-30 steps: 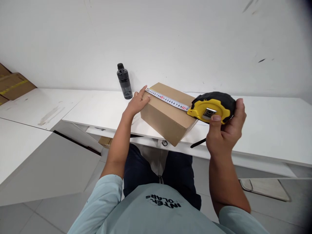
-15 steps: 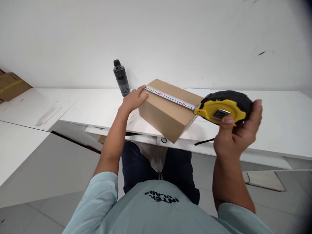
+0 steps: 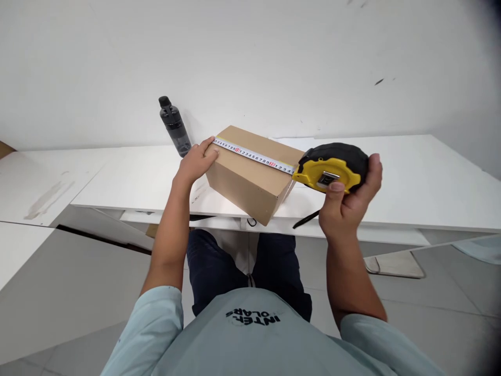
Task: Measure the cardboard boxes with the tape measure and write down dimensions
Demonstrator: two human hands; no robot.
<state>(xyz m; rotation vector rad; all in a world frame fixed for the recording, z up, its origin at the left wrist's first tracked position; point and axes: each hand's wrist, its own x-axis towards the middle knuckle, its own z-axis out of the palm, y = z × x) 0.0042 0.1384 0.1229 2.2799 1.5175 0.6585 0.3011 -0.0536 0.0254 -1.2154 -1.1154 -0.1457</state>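
Observation:
A brown cardboard box [image 3: 242,180] sits at an angle on the white table, one corner reaching the front edge. Across its top lies the pulled-out blade [image 3: 254,155] of a tape measure [image 3: 329,166], white with black and red numbers. At the box's left edge, my left hand [image 3: 194,163] is closed, pinching the blade's end against the cardboard. My right hand [image 3: 348,206] grips the yellow and black case just past the box's right edge, thumb on its front. A black strap [image 3: 306,219] hangs beside that hand. The blade's very tip is hidden under my left fingers.
A dark see-through bottle [image 3: 175,127] stands behind my left hand, close to the wall [image 3: 250,68]. The white table [image 3: 410,193] runs along the wall, with an open shelf space below its front edge. Another white surface [image 3: 23,250] adjoins at left.
The view has turned to the right, so the box, bottle and hands appear farther left. Both hands keep their hold, and the blade lies across the box as before.

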